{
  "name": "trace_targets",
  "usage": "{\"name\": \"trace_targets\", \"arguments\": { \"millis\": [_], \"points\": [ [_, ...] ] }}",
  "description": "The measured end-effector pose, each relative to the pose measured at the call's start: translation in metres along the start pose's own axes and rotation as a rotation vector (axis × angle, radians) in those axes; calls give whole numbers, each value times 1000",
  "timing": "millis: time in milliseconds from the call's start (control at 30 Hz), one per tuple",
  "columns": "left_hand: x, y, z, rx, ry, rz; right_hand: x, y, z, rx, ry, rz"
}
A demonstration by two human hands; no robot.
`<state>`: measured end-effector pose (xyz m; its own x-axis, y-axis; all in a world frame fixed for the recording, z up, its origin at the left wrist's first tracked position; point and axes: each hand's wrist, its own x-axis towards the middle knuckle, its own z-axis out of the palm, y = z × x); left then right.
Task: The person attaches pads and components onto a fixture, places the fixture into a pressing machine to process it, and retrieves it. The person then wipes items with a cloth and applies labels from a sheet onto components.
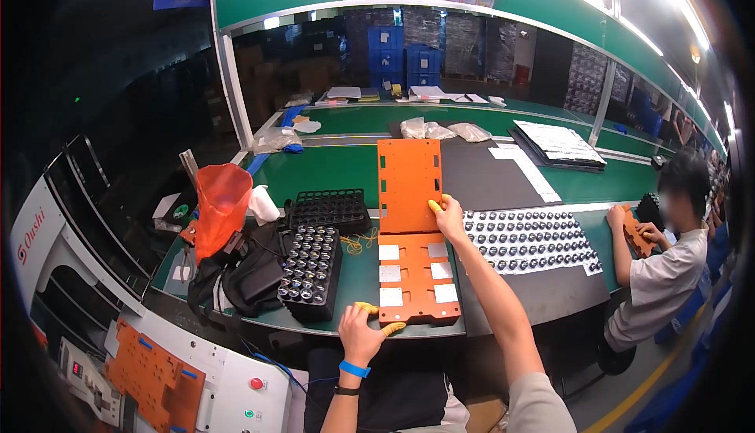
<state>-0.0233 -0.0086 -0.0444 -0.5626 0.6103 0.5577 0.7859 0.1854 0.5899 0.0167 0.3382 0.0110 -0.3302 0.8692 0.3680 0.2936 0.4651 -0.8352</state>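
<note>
Worktop [330, 169]: orange base [407, 305] sits at its front edge; a knock could tip it off. Orange panel [409, 185] behind, right hand [448, 217] fingers gripping its edge; a slip could drop it. Left hand [368, 333] fingers spread, empty, by base corner: pinch risk. White squares [391, 273] could shift if jolted.

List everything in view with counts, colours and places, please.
Bench: 1, green, centre
Fixture: 1, orange, front centre, lid raised
Square pieces: 6, white, inside fixture
Round parts: dozens, silver and dark, right of fixture, in near tray
Trays: at least 2, black, left
Upright bag: 1, reddish, left
Bins: several, blue, background
Machine: 1, mostly white, lower left
Person: 1, pale shirt, right
Left hand: 1, yellow finger covers, near fixture's corner
Right hand: 1, yellow finger covers, lid's right edge
</note>
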Motion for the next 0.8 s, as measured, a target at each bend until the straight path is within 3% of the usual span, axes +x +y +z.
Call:
{"name": "trace_targets", "arguments": {
  "millis": [200,333,467,567,800],
  "points": [
    [0,-1,1,35,-5,41,-1,7,2,-208,38,-6],
    [-1,-4,3,44,-22,44,-36,-5,-9,-557,106,-217],
    [0,0,2,47,9,62,-73,-17,-23,-808,-13,-98],
    [-2,-3,4,39,20,64,-95,-12,-26,-825,-112,-94],
    [-1,-1,2,29,21,63,-113,14,-21,-779,3,-83]
  ]
}}
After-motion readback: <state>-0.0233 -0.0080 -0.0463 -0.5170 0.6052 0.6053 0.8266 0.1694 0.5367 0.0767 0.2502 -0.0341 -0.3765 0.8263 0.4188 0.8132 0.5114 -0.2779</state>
